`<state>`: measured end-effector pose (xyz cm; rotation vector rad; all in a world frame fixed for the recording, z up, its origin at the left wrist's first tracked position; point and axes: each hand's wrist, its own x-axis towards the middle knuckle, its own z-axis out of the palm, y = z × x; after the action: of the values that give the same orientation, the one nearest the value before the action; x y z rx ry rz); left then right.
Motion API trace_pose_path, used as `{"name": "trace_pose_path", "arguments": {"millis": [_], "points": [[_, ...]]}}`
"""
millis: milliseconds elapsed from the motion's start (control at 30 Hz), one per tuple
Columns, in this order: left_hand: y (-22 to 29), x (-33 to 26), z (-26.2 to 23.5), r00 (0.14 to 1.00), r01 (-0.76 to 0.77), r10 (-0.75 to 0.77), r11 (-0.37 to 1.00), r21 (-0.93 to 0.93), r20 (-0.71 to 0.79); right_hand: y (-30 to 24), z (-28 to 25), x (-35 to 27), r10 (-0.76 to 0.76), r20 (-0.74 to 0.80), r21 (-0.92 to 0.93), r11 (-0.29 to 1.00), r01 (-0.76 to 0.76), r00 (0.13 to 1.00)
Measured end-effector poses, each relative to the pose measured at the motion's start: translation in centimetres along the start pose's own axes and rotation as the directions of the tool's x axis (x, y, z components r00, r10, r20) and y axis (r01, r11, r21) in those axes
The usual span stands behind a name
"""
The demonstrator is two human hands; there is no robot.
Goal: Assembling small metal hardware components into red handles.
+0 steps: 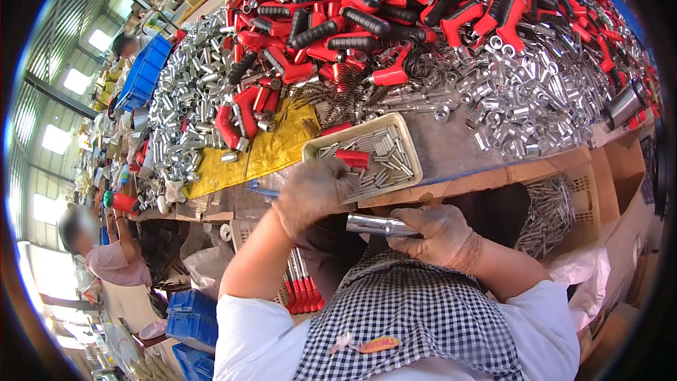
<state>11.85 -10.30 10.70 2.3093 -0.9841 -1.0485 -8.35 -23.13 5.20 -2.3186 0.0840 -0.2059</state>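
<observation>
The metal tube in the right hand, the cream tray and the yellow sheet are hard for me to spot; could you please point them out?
Metal tube (377, 225): head view, on its shiny side.
Cream tray (412, 142): head view, on its right rim.
Yellow sheet (247, 160): head view, on its bare middle.

"What clothes did you see?"
"A black-and-white checked apron (416, 317) over a white short-sleeved shirt (250, 335), plus thin, stained gloves (438, 231)."
"Any markings?"
"The apron bore a yellow, red-lettered patch (379, 344)."
</observation>
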Motion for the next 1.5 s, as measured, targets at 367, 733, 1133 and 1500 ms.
{"name": "trace_pose_path", "arguments": {"millis": [367,733,1133,1500], "points": [[-2.5,1.3,0.9,0.916,-0.107,0.197,0.960,0.260,-0.349,-0.3,-1.9,-2.0,-0.004,-0.146,-0.213,0.977,-0.027,0.989],[-3.1,-3.7,6.7,0.446,-0.741,0.762,0.608,0.284,-0.469,-1.5,-0.6,-0.7,-0.140,-0.198,-0.255,0.963,0.087,0.970],[-0.4,-5.6,4.4,0.882,-0.463,0.452,0.884,0.070,0.131,-2.5,-0.2,-1.9,-0.061,0.032,-0.378,0.923,0.068,0.998],[-0.2,-4.9,6.2,0.740,-0.668,0.672,0.736,0.113,-0.003,-1.2,-1.3,-2.0,-0.082,-0.006,-0.252,0.964,0.078,0.997]]}}
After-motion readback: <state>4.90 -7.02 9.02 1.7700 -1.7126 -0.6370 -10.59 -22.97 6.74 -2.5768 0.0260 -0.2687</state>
